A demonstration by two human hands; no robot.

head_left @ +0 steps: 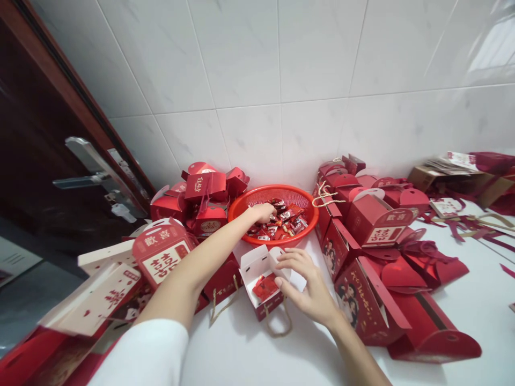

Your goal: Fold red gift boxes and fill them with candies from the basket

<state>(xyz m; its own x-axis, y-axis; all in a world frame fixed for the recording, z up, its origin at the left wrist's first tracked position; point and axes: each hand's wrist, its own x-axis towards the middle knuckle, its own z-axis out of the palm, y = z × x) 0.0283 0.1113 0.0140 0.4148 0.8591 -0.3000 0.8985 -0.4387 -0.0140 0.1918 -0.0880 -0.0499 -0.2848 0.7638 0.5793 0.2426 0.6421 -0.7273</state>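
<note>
My left hand (264,212) reaches into a round red plastic basket (274,191) that holds many wrapped candies (293,214). Its fingers are bent down among the candies, and what they pinch, if anything, is hidden. In front of the basket stands an open gift box (248,267), red outside and white inside, with its flaps up. Red-wrapped candies (265,287) lie inside it, and a rope handle (278,328) hangs from its near side. My right hand (301,276) is at the box's right flap, fingers spread and curved, with the thumb over the opening.
Several red gift boxes (374,217) crowd the right of the white table (298,359). More boxes (206,185) are piled at the back left, beside cream ones (108,295). Ribbons (462,228) lie far right. A tiled wall (249,59) and a door handle (80,181) border the space.
</note>
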